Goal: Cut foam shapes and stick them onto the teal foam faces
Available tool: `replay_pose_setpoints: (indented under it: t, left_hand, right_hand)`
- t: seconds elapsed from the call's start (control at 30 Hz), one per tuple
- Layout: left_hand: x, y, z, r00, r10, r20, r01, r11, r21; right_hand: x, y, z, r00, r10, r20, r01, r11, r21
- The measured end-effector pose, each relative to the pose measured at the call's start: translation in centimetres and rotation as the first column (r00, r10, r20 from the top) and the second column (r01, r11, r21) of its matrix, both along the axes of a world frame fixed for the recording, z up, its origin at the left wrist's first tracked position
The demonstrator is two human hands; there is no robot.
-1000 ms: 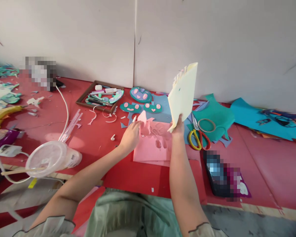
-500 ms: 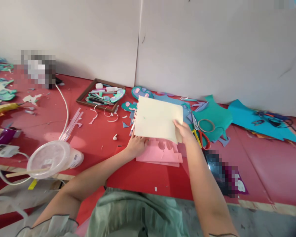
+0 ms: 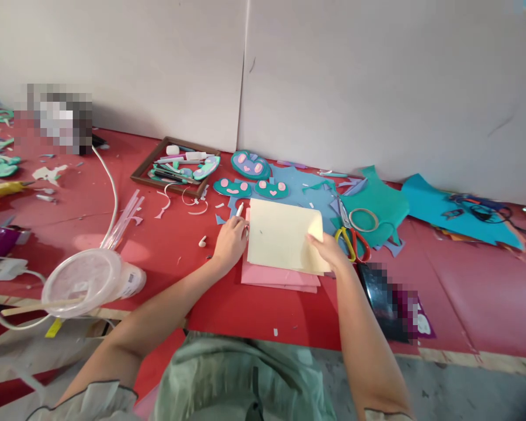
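Note:
My right hand [image 3: 326, 251] pinches the right edge of a cream sheet [image 3: 283, 237], whose upper right corner curls up. Pink sheets [image 3: 280, 278] lie beneath it, showing along the front edge. Beside the sheet's left edge, my left hand [image 3: 231, 241] has its fingers curled round a white pen [image 3: 239, 210], one end of which sticks out past them. Just behind the sheet are cut-out teal shapes with pink spots, one [image 3: 232, 187] on the left and another [image 3: 272, 188] on the right. A larger purple and teal cut-out [image 3: 250, 165] lies farther back.
Scissors with yellow and red handles [image 3: 353, 242], a tape roll [image 3: 363, 220] and teal foam [image 3: 383, 202] lie right. A brown tray [image 3: 141, 173] of pens is back left. A clear tub [image 3: 81, 280], glue sticks [image 3: 125, 222] and an earbud [image 3: 202, 241] are left. A dark phone-like object [image 3: 377, 292] lies front right.
The cream sheet has come down and toward me over the pink sheets, uncovering the teal cut-outs behind. My left hand has moved from the pink sheets up and left to the pen.

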State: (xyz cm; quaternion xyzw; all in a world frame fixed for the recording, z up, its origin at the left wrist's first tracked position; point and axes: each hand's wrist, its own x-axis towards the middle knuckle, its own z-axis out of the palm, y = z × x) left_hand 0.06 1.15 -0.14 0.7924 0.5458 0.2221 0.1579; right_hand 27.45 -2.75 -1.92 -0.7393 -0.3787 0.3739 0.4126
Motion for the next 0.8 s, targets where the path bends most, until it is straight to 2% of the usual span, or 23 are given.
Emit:
replay_pose_setpoints:
  t: [0.07,0.13,0.3,0.47,0.6,0.73,0.8]
  left_hand:
    - [-0.6,0.7,0.6,0.984,0.129,-0.125,-0.123,0.991,0.055]
    - [-1.1,1.4,0.9,0.953,0.191,-0.234,-0.186,0.982,0.044]
    - [-1.6,2.4,1.1,0.924,0.096,-0.370,-0.147,0.983,-0.111]
    - [-1.1,1.7,2.1,0.916,0.169,-0.364,-0.226,0.966,-0.121]
    - [-0.9,1.3,2.5,0.913,0.130,-0.387,-0.197,0.971,-0.137]
    - [-0.8,0.8,2.4,0.882,0.153,-0.446,-0.193,0.980,-0.046]
    - [-0.2,-0.1,2.5,0.896,0.137,-0.422,-0.131,0.990,0.044]
  right_hand:
    - [0.2,0.2,0.1,0.999,0.034,0.024,-0.033,0.999,-0.020]
    - [0.4,0.4,0.3,0.998,0.051,0.035,-0.049,0.998,-0.035]
    - [0.4,0.4,0.4,0.998,0.061,0.023,-0.060,0.998,-0.028]
    - [0.5,-0.2,0.5,0.991,0.137,-0.010,-0.137,0.986,-0.089]
    - [0.7,-0.5,0.7,0.988,0.138,-0.077,-0.146,0.983,-0.109]
    - [0.8,-0.8,0.9,0.985,0.078,-0.153,-0.102,0.983,-0.156]
    - [0.8,-0.8,1.2,0.981,0.058,-0.182,-0.090,0.981,-0.173]
